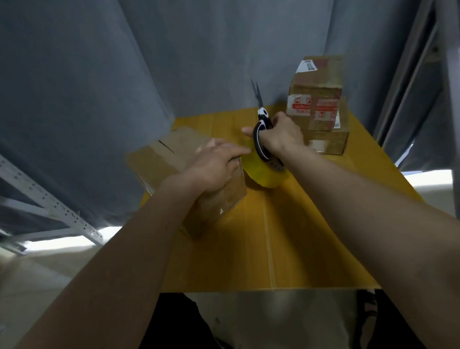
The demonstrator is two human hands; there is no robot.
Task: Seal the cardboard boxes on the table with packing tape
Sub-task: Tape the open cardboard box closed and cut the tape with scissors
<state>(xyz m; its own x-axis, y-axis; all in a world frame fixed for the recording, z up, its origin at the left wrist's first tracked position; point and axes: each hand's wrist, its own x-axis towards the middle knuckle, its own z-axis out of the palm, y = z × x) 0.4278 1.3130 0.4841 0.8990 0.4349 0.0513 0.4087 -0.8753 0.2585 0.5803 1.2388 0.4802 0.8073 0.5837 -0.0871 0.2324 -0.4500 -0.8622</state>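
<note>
Scissors (261, 125): right hand (282, 135) is gripping the black-and-white handles at centre frame, blades pointing up.
Tape roll (265, 174): sitting on the yellow table (292, 237), just beside the box.
Left hand (215, 167): pressing flat, fingers fairly straight, on the cardboard box (170, 161), centre-left.
Stacked boxes (318, 104): standing upper right.

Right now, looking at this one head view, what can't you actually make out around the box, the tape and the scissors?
- Tape roll: its far side and core sit behind the right hand and scissors.
- Box under the left hand: the near top seam is covered, so taping there is unclear.
- Stacked boxes: label print is too small and blurred.
- Scissor blades: motion-blurred, open or closed unclear.
</note>
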